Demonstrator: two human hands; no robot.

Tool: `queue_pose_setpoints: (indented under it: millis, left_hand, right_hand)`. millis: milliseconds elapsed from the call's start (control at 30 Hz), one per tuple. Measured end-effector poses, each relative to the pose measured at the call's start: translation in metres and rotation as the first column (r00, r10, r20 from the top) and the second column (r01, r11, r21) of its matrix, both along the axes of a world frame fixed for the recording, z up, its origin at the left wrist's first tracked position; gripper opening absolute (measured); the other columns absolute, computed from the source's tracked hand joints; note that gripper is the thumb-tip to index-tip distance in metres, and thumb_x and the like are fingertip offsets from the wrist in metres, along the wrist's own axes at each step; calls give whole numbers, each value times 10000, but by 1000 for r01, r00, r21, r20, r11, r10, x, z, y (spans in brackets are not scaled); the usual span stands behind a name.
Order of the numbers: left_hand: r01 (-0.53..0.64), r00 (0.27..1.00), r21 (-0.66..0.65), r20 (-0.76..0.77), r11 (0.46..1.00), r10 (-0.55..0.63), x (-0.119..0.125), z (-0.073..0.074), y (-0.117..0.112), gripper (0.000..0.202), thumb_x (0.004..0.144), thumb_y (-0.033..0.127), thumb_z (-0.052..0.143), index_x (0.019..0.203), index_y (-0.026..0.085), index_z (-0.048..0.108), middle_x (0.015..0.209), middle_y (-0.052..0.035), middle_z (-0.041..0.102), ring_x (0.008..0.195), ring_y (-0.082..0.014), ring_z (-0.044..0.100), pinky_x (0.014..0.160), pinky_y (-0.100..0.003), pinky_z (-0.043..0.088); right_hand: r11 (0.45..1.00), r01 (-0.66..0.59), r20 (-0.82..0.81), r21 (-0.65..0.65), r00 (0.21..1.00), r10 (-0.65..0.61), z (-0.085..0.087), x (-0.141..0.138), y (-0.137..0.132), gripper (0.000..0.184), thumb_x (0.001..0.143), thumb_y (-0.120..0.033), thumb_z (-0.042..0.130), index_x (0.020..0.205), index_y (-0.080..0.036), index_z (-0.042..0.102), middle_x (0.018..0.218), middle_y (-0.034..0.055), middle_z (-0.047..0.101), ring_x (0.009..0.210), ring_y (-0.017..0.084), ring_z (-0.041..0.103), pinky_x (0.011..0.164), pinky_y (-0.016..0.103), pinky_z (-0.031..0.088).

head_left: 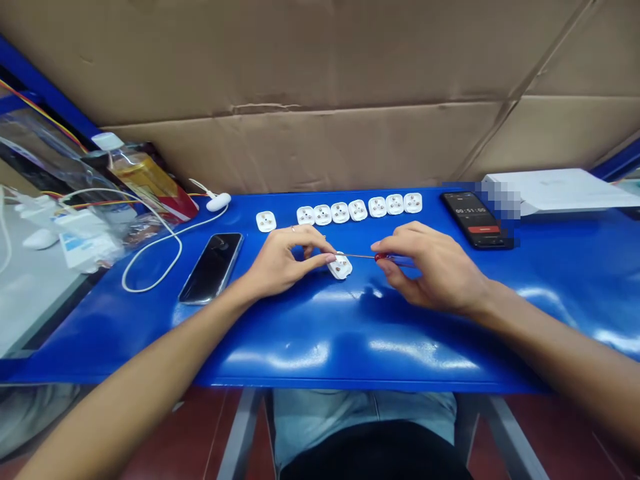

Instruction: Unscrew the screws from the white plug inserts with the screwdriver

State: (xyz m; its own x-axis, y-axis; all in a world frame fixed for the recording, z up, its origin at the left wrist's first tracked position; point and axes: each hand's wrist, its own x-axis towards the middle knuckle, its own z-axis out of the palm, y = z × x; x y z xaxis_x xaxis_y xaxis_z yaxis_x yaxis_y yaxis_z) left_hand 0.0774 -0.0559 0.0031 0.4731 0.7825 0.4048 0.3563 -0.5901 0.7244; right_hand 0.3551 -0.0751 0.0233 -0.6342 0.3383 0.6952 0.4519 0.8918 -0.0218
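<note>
My right hand (433, 267) is closed around the handle of a screwdriver (359, 256), which has a red collar and a long thin shaft pointing left. The thumb and index finger of my left hand (295, 260) pinch together at the shaft's tip; whatever small thing they hold there is hidden. Just under those fingertips is a white plug part (341, 267) with metal contacts, tilted, partly covered by the left fingers. Behind the hands, several similar white plug parts (340, 213) stand in a row, and a single one (266, 221) lies apart to the left.
A dark phone (213, 268) lies left, beside a white cable (181, 250). Another phone (475, 219) showing a timer lies right, near a white box (560, 190). A bottle (145, 177) leans at back left. Cardboard (320, 147) walls the blue table's (320, 360) back.
</note>
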Motion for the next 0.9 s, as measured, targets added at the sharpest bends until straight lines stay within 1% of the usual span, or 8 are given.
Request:
queue_pose_setpoints:
  millis: [167, 333, 467, 567, 667, 733, 833, 900]
  left_hand:
    - [-144, 984, 55, -101, 988, 149, -6, -9, 11, 137, 941, 324, 791, 962, 199, 845, 937, -41, 798, 738, -156, 607, 725, -315, 481]
    - [-177, 943, 152, -258, 972, 212, -8, -19, 21, 173, 973, 317, 740, 1058, 223, 857, 1037, -62, 828, 957, -245, 694, 883, -397, 512]
    - [-203, 931, 216, -259, 955, 257, -11, -16, 22, 232, 979, 297, 712, 1156, 207, 832, 1120, -73, 806, 984, -244, 705, 947, -419, 517]
    - [-232, 927, 243, -239, 942, 290, -15, -9, 20, 244, 989, 283, 677, 1161, 186, 820, 1139, -74, 796, 902, -210, 706, 889, -376, 536]
    - [-179, 932, 247, -267, 952, 245, -16, -2, 17, 220, 997, 275, 653, 1097, 182, 825, 1040, -58, 803, 824, -187, 691, 811, -335, 529]
    - [-102, 946, 226, -278, 969, 164, -15, 1, 13, 218, 987, 294, 674, 1107, 182, 818, 1006, -55, 799, 794, -178, 677, 779, -322, 526]
    - [40, 968, 154, -250, 987, 0, -11, 5, 5, 310, 964, 331, 720, 1231, 184, 776, 1145, -81, 785, 914, -199, 697, 831, -323, 550]
    - [92, 969, 103, -239, 990, -65, -8, 5, 2, 407, 941, 377, 763, 1303, 190, 743, 1253, -95, 760, 1003, -217, 698, 885, -334, 557]
  right_hand:
    - [1000, 9, -35, -13, 999, -10, -3, 1, 2, 165, 1034, -182, 585, 1185, -143, 638, 901, 63, 789, 800, 206, 751, 769, 359, 598]
    - [998, 37, -31, -41, 999, -39, -6, 2, 4, 177, 1014, -177, 602, 1188, -171, 633, 931, 62, 799, 807, 218, 770, 789, 378, 612]
    - [997, 64, -36, -34, 997, -65, -7, 4, 4, 233, 993, -158, 607, 1226, -171, 616, 956, 66, 803, 809, 215, 781, 793, 371, 621]
    - [998, 57, -53, -15, 997, -58, -8, 4, 3, 248, 971, -144, 604, 1217, -178, 613, 874, 37, 786, 744, 202, 768, 758, 358, 622]
    - [997, 74, -64, -22, 995, -75, -10, 3, 3, 236, 946, -138, 617, 1176, -192, 622, 840, 22, 777, 706, 194, 753, 715, 345, 613]
    - [996, 80, -70, -34, 994, -82, -10, 3, 2, 235, 940, -139, 623, 1167, -198, 626, 847, 23, 777, 715, 194, 751, 705, 338, 608]
    - [998, 44, -61, -45, 997, -46, -10, 3, 1, 229, 946, -144, 622, 1167, -205, 627, 840, 15, 774, 719, 192, 741, 695, 333, 599]
    - [999, 6, -49, -41, 999, -8, -9, 1, 0, 221, 951, -147, 619, 1163, -207, 629, 827, 9, 770, 694, 188, 722, 672, 330, 588]
